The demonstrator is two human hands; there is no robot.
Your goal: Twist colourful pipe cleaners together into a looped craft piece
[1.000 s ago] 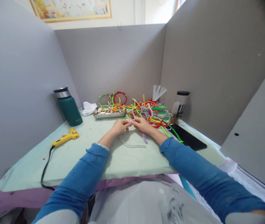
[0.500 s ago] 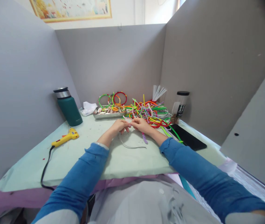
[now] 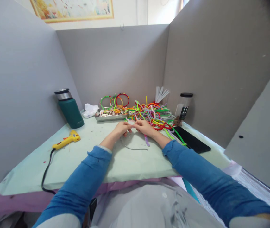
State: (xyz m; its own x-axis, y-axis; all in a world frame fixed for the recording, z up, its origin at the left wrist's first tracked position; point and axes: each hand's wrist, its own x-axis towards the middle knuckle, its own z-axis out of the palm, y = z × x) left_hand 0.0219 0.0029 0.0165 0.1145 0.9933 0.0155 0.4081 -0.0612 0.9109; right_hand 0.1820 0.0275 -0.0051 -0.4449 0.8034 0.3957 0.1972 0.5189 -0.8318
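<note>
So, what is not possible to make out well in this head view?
In the head view:
Strip: gripped part, hidden by the left hand and right hand.
Wire: inner end, hidden by the left hand.
Cord: far end, lost where table and sleeve meet.
Painting: top, cut off by the view's upper edge.
Jar label: too small to read.

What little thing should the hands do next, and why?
Maybe the right hand should fold down the end of the pale strip, because it pokes out just past where that hand and the left hand come close together.
</note>
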